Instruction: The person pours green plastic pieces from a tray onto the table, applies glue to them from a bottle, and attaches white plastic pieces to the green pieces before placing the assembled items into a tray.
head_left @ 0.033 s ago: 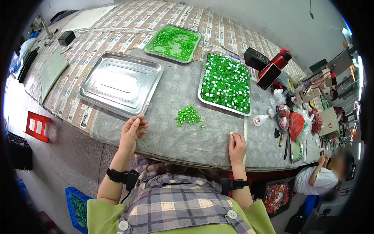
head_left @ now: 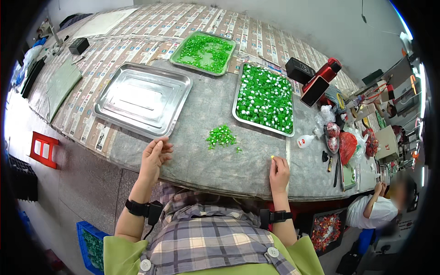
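Observation:
My left hand is held over the table's near edge, just below the near corner of a bare metal tray. Its fingers are loosely bent and apart, with nothing visible in them. At the right, my right hand is closed, thumb and forefinger pinching a tiny yellow piece whose kind I cannot make out. Between the hands, farther in, lies a small heap of green and white pieces, with one or two stray pieces beside it.
Behind the heap stand a tray of green and white pieces and a tray of green pieces. To the right are a white squeeze bottle, a phone, a red flask and plastic bags. A co-worker sits at the right.

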Demonstrator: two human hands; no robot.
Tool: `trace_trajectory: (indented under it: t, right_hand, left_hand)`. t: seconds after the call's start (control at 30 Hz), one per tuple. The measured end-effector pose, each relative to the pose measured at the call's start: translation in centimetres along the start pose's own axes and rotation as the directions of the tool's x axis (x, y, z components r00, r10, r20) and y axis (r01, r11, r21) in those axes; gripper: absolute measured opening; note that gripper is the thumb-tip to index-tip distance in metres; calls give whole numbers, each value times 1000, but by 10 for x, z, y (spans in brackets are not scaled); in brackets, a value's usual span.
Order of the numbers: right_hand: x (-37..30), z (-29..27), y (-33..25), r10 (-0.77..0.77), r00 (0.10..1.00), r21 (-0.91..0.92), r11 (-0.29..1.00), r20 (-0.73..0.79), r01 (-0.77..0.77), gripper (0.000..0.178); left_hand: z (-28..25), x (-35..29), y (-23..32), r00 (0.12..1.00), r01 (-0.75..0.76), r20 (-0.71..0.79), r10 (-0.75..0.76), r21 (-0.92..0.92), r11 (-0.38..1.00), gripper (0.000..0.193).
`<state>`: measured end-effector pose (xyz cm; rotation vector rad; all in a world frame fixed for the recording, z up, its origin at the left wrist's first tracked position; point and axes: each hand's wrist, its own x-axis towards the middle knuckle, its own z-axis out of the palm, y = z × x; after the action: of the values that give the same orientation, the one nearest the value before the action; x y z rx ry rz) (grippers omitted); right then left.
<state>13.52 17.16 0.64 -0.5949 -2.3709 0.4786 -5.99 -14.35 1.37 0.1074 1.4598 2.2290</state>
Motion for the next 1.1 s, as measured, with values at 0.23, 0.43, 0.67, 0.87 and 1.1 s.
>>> trace_trajectory:
  t: [0.23, 0.43, 0.67, 0.87, 1.1]
  right_hand:
    - [-55, -33, -3, 74, 997, 13, 997, -3, -74, 6]
    - [-79, -67, -1, 205, 979, 34, 978, -11, -205, 6]
    - [-86, -78, 20, 232, 969, 21, 973, -85, -231, 6]
    - [-55, -54, 24, 235, 963, 83, 971, -129, -225, 6]
    - [-42, -34, 30, 248, 940, 48, 969, -234, -244, 7]
  left_hand:
    - [-72, -81, 0, 959, -99, -269, 91, -18, 995, 23]
    - [-108, -155, -10, 827, -160, -550, 113, -37, 986, 23]
    - [-106, -154, 6, 767, -172, -620, 163, 46, 984, 25]
    - [-38, -60, 43, 914, -249, -303, 268, 100, 963, 25]
    - [84, 70, 59, 990, 79, 119, -72, -55, 995, 30]
